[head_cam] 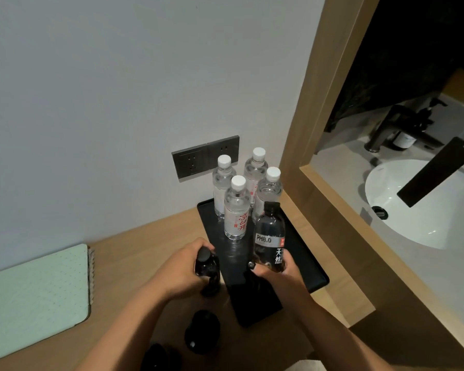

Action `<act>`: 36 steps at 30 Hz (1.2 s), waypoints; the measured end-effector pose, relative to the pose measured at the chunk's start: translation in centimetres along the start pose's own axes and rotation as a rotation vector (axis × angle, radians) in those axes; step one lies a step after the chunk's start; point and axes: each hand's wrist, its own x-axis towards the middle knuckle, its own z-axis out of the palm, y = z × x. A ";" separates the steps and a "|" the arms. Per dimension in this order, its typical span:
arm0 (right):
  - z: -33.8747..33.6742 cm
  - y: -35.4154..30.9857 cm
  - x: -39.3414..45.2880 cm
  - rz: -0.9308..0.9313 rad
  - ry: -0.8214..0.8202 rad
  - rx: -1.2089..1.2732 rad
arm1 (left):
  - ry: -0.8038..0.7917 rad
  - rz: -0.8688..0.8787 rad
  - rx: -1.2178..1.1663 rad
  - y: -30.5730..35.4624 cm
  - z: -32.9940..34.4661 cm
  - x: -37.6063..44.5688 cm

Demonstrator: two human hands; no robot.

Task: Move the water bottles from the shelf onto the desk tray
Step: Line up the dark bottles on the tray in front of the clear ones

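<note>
Your left hand (182, 271) and right hand (275, 266) each clasp a dark PH8.0 bottle (269, 234) low on its slick, full-looking, probably heavy body, at 6 o'clock of the white-capped bottles (235, 210) on the black tray (303, 266).

Light: dim indoor light is falling evenly on the grey wall (91, 76).
Glare: soft highlights are showing on the white sink (413, 210).
Shadows: the black tray (316, 277) is losing detail.
Edges: wide-angle distortion is bending the wooden frame (319, 103).
Sharpness: slightly soft throughout.
</note>
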 end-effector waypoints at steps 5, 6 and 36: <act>0.6 1.4 3.3 -0.118 0.056 -0.209 | 0.050 -0.066 0.029 0.5 -0.1 1.7; 0.8 1.7 4.0 -0.130 0.069 -0.232 | 0.044 -0.078 0.038 0.5 -0.2 1.9; 2.7 2.3 8.4 -0.171 0.083 -0.420 | 0.175 -0.090 -0.152 -0.7 0.7 0.8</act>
